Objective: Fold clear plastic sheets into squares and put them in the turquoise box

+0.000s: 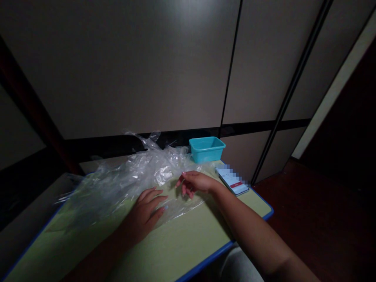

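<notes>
A heap of clear crumpled plastic bags [129,172] lies across the far half of a green table [182,243] with a blue edge. My left hand [145,213] rests flat on the near sheet of plastic, fingers stretched out and together. My right hand [194,183] hovers just above the plastic's right edge, wrist bent, fingers curled loosely downward with the tips apart and nothing visibly in them.
A small teal plastic tub [207,149] stands at the table's far right corner. A phone [232,181] with a lit screen lies beside my right wrist near the right edge. Grey wall panels rise behind; dark floor lies to the right.
</notes>
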`<state>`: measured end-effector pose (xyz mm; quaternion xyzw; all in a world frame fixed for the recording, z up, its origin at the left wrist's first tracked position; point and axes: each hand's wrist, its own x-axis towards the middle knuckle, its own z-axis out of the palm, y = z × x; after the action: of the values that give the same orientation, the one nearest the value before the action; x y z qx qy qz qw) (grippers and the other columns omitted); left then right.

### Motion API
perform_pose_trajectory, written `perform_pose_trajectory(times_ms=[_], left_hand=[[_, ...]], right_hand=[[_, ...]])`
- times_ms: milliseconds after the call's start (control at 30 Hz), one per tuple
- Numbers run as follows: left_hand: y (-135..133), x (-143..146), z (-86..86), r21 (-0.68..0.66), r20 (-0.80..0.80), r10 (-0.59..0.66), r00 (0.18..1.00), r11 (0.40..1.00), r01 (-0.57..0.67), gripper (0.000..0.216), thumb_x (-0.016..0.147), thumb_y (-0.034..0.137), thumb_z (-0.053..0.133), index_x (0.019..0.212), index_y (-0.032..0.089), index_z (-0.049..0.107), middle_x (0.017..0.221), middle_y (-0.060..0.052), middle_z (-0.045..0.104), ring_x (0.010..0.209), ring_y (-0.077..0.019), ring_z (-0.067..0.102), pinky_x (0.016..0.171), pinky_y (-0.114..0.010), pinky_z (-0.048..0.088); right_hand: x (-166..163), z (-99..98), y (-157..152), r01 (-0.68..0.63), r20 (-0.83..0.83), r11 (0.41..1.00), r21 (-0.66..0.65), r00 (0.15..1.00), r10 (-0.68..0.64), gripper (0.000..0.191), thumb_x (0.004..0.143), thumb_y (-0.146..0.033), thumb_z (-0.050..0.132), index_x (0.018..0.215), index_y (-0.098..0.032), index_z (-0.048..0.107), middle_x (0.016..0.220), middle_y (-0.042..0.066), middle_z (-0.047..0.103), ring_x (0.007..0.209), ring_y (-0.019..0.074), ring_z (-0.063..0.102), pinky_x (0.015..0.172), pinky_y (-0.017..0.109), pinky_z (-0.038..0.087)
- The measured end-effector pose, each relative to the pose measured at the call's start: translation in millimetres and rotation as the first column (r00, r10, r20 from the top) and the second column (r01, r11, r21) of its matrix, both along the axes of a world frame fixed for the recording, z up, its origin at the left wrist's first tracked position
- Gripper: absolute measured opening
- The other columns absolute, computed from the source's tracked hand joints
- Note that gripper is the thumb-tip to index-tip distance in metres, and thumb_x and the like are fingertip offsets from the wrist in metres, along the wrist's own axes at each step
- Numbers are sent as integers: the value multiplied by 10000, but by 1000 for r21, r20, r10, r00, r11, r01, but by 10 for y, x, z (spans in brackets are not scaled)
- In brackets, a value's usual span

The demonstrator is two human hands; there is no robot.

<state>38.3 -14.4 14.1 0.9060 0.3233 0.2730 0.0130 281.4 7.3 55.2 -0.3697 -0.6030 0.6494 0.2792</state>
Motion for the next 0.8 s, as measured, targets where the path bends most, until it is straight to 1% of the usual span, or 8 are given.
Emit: perform_pose_trajectory(times_ms=[100,167,300,433,533,600,667,800], left_hand=[[46,-16,-11,8,29,8,1000,1000,-8,275,844,358,447,1036,244,608,1086,-50,593,1099,-248,459,932,-429,394],[58,-16,8,20,40,1,999,1000,-2,270,841,355,445,1027,238,602,1066,-51,595,1076,-245,471,922,-424,399],[30,4,101,55,64,-7,998,998,4,283,829,344,462,1060,220,568,1059,-58,590,1053,-246,480,907,-411,407],[-17,14,165,53,96,-12,995,999,7,307,811,353,487,1087,229,542,1059,-59,586,1016,-248,505,877,-391,425],[-59,22,159,-108,153,40,987,994,-24,336,828,385,451,1114,219,512,1013,-59,592,899,-221,568,769,-340,478],[-86,34,143,-308,172,138,975,948,-80,351,850,414,396,1121,210,488,844,-28,603,722,-187,597,620,-289,492],[-103,47,133,-442,189,197,962,892,-96,363,840,444,388,1099,207,482,736,2,583,640,-173,593,555,-266,475],[-87,50,171,-489,269,285,920,864,-125,319,784,467,439,974,217,495,699,19,568,614,-167,580,529,-246,446]], right_hand=[[3,-24,39,22,-127,999,-41,992,-27,473,931,-456,217,901,-113,540,596,35,613,444,116,567,458,228,462],[14,-71,89,-33,-149,993,-109,989,17,541,926,-483,132,928,-121,534,625,50,625,471,139,588,481,265,481],[41,-162,177,-188,-99,954,-233,981,169,680,889,-530,-17,961,-124,525,672,93,651,517,180,621,520,323,499],[41,-166,200,-183,-40,950,-254,983,179,696,882,-533,-28,947,-116,526,655,96,646,538,183,628,557,322,499],[51,-152,215,-151,-12,958,-244,988,153,696,888,-514,-37,947,-109,526,639,88,636,524,179,625,549,310,492],[67,-160,237,-117,3,966,-229,993,121,692,896,-489,-48,955,-105,524,627,81,630,505,177,620,530,305,487],[82,-178,259,-92,11,973,-211,995,96,682,903,-471,-49,965,-103,521,616,73,624,490,177,614,513,303,483],[92,-175,255,-115,-14,976,-184,993,115,673,911,-452,-47,965,-100,523,634,79,626,511,182,616,512,317,488]])
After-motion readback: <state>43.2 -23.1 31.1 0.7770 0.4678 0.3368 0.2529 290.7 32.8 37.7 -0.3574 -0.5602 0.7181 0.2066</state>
